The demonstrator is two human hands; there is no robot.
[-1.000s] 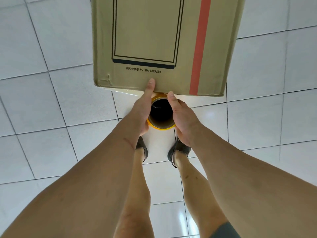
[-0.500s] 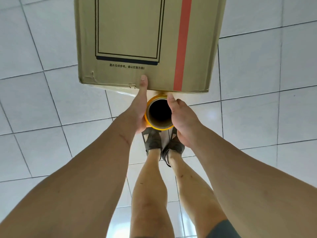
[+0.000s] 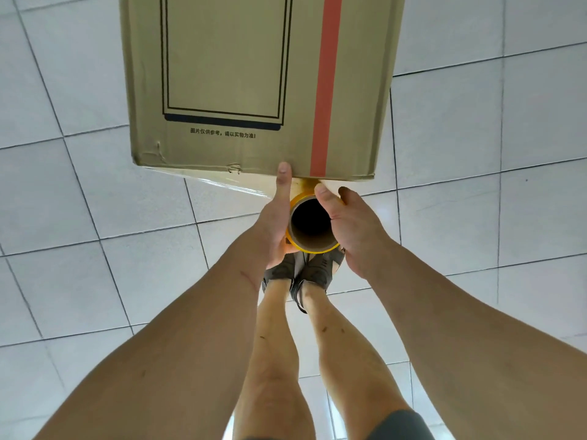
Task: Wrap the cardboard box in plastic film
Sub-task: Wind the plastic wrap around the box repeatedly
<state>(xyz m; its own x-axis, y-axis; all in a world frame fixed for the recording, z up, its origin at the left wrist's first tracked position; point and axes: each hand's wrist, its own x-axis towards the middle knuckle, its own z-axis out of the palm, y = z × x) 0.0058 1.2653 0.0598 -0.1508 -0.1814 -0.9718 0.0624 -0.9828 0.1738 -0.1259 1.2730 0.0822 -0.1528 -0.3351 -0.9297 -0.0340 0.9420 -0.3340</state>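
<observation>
Holding the roll of plastic film (image 3: 313, 228) upright between both palms, I am standing right in front of the tall cardboard box (image 3: 260, 87), which is resting on the white tiled floor (image 3: 476, 154). My left hand (image 3: 274, 223) is cupping the roll's left side, its grip closed around the tube, and its thumb is reaching up onto the box's near top edge. My right hand (image 3: 352, 225) is wrapping the roll's right side, thumb lying over the yellow rim of the core. The roll is sitting just beside the box's near face, below the orange stripe (image 3: 325, 87) that runs down the top panel.

A glossy sheet of film (image 3: 228, 185) is stretching leftward from the roll across the near face, just under the top edge, so I am judging that the wrapping is under way rather than finished. The top panel, with its printed black frame (image 3: 222, 58) and small line of text, is looking bare; I cannot tell how many turns are already lying on the sides, since those faces are hidden. What I am expecting is left: carrying the roll on around the box, building more layers, then tearing the film off. My sandalled feet (image 3: 301, 273) are showing beneath the roll.
</observation>
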